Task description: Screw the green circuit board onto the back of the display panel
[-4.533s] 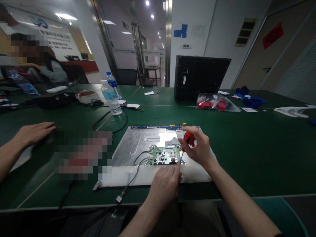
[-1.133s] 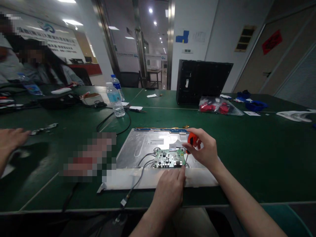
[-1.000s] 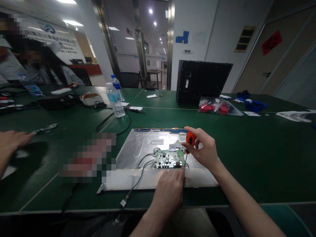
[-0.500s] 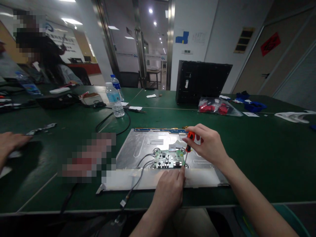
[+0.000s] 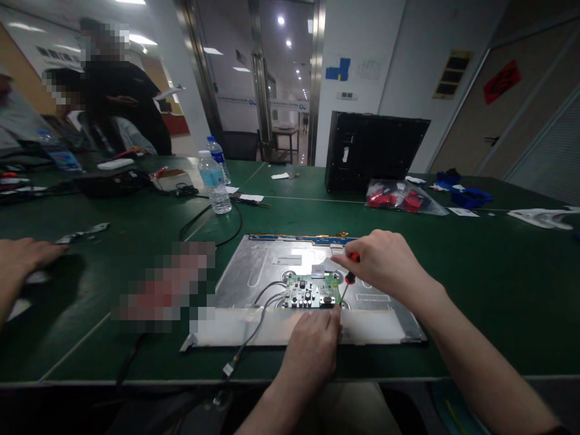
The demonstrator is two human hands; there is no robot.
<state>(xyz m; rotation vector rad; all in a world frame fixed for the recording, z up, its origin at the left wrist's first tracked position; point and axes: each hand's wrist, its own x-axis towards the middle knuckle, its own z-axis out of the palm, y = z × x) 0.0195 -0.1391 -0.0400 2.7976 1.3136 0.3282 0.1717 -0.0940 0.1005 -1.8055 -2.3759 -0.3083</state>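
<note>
Right hand (image 5: 385, 257) grips tilted screwdriver (image 5: 350, 278) at circuit board (image 5: 312, 290) corner; left hand (image 5: 312, 341) close beside, can't tell if holding anything. Better straighten screwdriver, press lightly.

Ahead on your left, a white-capped bottle (image 5: 215, 184) stands nearer you than a blue-capped bottle (image 5: 218, 156). On your far right rises a black casing (image 5: 380, 148), with a clear bag (image 5: 430, 206) of red pieces (image 5: 382, 199) just before it.
</note>
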